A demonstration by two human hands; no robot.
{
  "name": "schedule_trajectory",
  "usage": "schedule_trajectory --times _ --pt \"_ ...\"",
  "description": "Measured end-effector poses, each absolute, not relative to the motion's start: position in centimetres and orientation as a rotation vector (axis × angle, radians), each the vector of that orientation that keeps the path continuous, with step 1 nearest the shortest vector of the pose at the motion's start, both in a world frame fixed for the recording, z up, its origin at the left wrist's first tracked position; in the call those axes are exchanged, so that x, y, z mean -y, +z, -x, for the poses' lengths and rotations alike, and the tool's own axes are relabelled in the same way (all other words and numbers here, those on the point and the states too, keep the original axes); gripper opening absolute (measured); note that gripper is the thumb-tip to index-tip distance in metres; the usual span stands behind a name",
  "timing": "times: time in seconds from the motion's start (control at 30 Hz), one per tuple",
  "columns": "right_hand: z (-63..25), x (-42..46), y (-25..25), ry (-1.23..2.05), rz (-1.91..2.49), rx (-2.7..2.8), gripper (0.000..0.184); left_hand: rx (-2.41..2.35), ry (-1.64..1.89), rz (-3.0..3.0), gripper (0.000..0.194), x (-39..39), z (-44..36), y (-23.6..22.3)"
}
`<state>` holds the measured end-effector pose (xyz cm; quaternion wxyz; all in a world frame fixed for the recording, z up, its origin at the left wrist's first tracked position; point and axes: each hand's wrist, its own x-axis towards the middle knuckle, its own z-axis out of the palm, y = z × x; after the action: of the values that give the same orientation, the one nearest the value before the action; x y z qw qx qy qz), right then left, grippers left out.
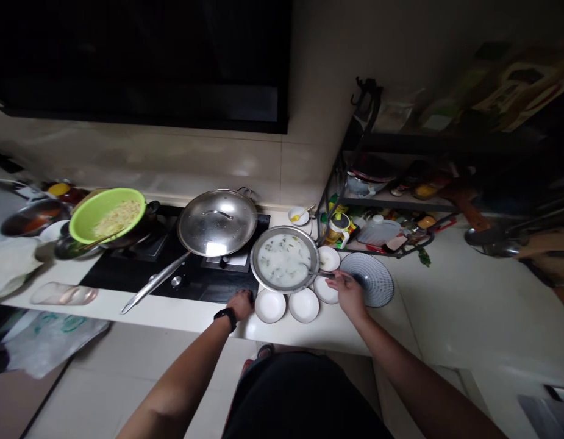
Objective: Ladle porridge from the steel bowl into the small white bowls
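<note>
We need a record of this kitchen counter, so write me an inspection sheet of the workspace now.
Surface: white counter with a black hob set into it.
Job's things: steel pot of white porridge, ladle resting in it, white bowls beside it.
Clutter: lidded pan on the hob, green bowl of noodles at the far left, striped plate by the bowls, packed rack behind.
Hands: right hand holds the ladle; left hand is at the counter's edge, beside the hob.
Cables: nothing seen.
Surroundings: tiled wall behind, tiled floor below, plastic bag under the counter's edge.
</note>
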<state>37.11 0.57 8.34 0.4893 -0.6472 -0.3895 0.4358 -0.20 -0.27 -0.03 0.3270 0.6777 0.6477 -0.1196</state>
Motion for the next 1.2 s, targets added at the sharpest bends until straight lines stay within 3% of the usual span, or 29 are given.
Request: schedule_trajectory --times 0.2,0.83,1.03,1.2 --pt "-38.3 -1.1 9.5 1.181 1.489 0.573 0.039 -1.694 -0.318 -1.771 0.027 0.3 0.2 0.2" --pt "-45.1 5.1 13.4 1.002 1.545 0.604 0.061 -1.681 -0.315 -1.779 0.025 0.0 0.5 -0.4" --pt "-45.1 7.1 11.9 0.941 1.686 0.890 0.060 -1.687 -0.339 -1.780 0.027 0.0 0.5 -0.7" --pt "-45.2 8.4 11.5 0.674 1.567 1.762 0.033 -1.677 -0.321 -1.790 0.026 0.1 0.6 -0.7"
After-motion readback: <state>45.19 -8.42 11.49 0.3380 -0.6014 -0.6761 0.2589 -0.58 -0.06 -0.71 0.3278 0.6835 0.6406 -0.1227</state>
